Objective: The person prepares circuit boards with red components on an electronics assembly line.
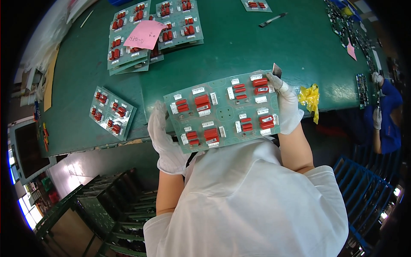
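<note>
A large green circuit board (224, 112) with red cylindrical components and white parts is held up in front of me, its right side tilted higher. My left hand (162, 136), in a white glove, grips the board's left edge. My right hand (288, 103), also gloved, has its fingers closed on the right edge. A small flat metal blade (277, 70) sticks up from the right hand's fingertips, by the board's upper right corner. Parts of both hands' fingers are hidden.
Stacked circuit boards (124, 30) bear a pink note (145, 34) at the back left. Smaller boards (113, 113) lie left, a crumpled yellow wrapper (310, 98) right. A pen (272, 20) lies behind on the green table (239, 47). A person in blue (388, 115) works at right.
</note>
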